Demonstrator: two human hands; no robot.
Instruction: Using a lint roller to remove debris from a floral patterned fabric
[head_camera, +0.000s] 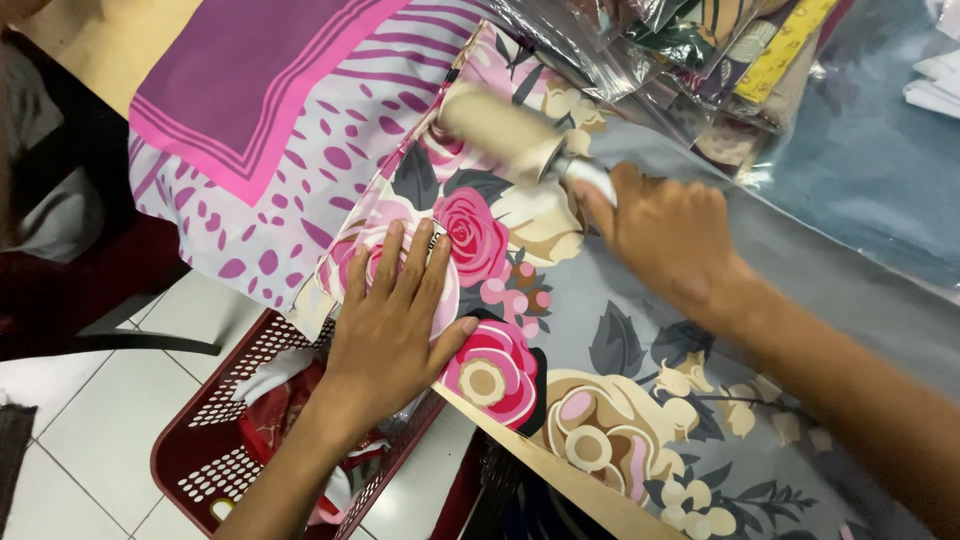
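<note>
Left hand (395, 315) flat, fingers spread, pinning floral cloth (560, 300) on tabletop (560, 470); right hand (665, 235) grips lint roller (505, 130) at cloth's upper part, lower stretch likely left to roll.

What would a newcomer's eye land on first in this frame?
The grey floral cloth with big pink roses fills the middle, pinned flat by the left hand. Above it, the right hand grips a lint roller lying on the cloth. A dark red basket sits on the floor, lower left.
</note>
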